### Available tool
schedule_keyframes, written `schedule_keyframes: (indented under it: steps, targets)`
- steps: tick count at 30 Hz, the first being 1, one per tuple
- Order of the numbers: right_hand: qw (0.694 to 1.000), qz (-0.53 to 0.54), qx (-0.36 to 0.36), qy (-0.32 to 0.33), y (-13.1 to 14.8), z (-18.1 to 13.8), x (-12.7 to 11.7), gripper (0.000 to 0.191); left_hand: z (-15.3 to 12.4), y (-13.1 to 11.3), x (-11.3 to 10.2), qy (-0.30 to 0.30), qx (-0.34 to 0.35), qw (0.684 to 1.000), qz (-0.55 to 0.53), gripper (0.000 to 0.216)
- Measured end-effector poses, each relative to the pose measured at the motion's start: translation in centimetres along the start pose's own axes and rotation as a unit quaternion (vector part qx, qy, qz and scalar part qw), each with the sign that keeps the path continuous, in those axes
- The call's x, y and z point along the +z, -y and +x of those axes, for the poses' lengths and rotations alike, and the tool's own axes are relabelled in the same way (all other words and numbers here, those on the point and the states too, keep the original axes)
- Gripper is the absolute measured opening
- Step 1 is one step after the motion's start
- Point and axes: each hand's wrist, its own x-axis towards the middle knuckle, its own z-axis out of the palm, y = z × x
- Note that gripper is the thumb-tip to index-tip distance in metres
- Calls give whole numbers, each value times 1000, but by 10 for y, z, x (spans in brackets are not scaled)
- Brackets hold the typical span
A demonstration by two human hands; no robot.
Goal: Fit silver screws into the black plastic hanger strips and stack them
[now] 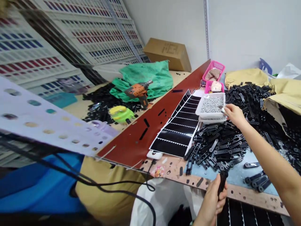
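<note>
My left hand [211, 201] is closed around a black elongated plastic part [223, 182], held upright at the table's front edge. Farther back, my right hand [234, 115] pinches at the right rim of a white plastic tub [199, 108]. Small silver metal pieces [213, 103] fill the tub. Something small and whitish-grey shows at the right fingertips, too small to name. Around the tub and in front of it lies a heap of black slotted plastic parts [221, 147]. Several similar black parts [258, 182] lie side by side on the blue surface right of my left hand.
Sheets of black stickers [176, 135] lie left of the tub. Pink baskets [217, 66] stand behind it. Beyond a red-brown board [131, 141] are an orange drill [138, 91], a green bag [155, 73] and a carton [166, 53]. Black cables [103, 185] hang at lower left.
</note>
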Motion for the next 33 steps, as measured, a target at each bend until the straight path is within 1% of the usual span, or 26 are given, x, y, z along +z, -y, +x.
schedule_keyframes:
  steps: [2, 3, 4, 5, 6, 7, 9, 10, 12, 14, 15, 16, 17, 18, 19, 20, 21, 23, 24, 25, 26, 27, 28, 30, 31, 33]
  targets:
    - [999, -9, -9, -31, 8, 17, 8, 26, -1, 0, -4, -3, 19, 999, -29, 70]
    - [999, -2, -20, -34, 7, 16, 10, 28, -3, -2, -6, 0, 36, 998, -53, 66]
    - [999, 14, -33, -22, 2, 7, 10, 29, -4, -4, -7, 3, 55, 995, -82, 62]
    - [998, 39, -44, 2, -6, -9, 9, 29, -6, -8, -7, 3, 74, 991, -113, 57]
    - [995, 76, -53, 42, -17, -30, 6, 28, -7, -12, -7, 1, 94, 985, -144, 53]
    - [989, 116, -44, 84, -28, -56, 2, 29, -6, -16, -5, -4, 113, 979, -171, 49]
    - [980, 151, 4, 132, -49, -114, -7, 29, -2, -23, 0, -16, 139, 969, -204, 40]
    - [977, 156, 26, 139, -55, -143, -10, 29, 1, -24, 5, -24, 160, 963, -214, 36]
    - [978, 146, 53, 138, -61, -195, -12, 30, 10, -21, 15, -23, 174, 964, -200, 31]
    - [981, 135, 43, 135, -62, -232, -8, 40, 18, -10, 27, -7, 162, 975, -152, 35]
    - [982, 133, 34, 130, -64, -244, -6, 42, 21, -4, 31, 6, 152, 981, -118, 39]
    - [985, 128, 26, 114, -68, -252, -8, 38, 24, 3, 35, 21, 148, 986, -77, 42]
    - [988, 114, 21, 101, -74, -256, -13, 35, 27, 9, 38, 34, 155, 987, -31, 44]
    - [993, 90, 20, 80, -81, -257, -23, 31, 30, 14, 40, 42, 178, 983, 25, 46]
    - [997, 56, 20, 57, -90, -257, -38, 28, 33, 19, 42, 46, 212, 972, 92, 48]
    - [999, 13, 20, 27, -99, -255, -56, 26, 37, 24, 45, 44, 251, 952, 172, 53]
    - [999, -30, 22, -11, -108, -252, -75, 25, 41, 27, 49, 39, 290, 921, 258, 62]
    - [991, -120, -7, -61, -124, -242, -109, 24, 51, 34, 61, 27, 347, 836, 423, 90]
    - [985, -159, -25, -59, -131, -236, -121, 24, 56, 37, 67, 24, 362, 792, 491, 106]
    - [979, -197, -44, -42, -137, -231, -127, 24, 62, 40, 73, 18, 375, 752, 542, 119]
    - [971, -231, -61, -14, -141, -226, -129, 26, 69, 43, 79, 7, 386, 719, 578, 127]
    - [962, -260, -77, 22, -145, -221, -126, 28, 74, 45, 84, -5, 394, 693, 604, 132]
    - [953, -283, -91, 57, -149, -218, -121, 30, 80, 46, 87, -18, 397, 674, 622, 133]
    - [940, -300, -119, 110, -155, -215, -108, 34, 87, 46, 91, -29, 394, 652, 647, 128]
    - [940, -294, -129, 119, -157, -215, -103, 35, 89, 45, 92, -27, 390, 646, 656, 123]
    - [952, -259, -134, 98, -158, -220, -101, 37, 91, 42, 94, -14, 381, 640, 667, 109]
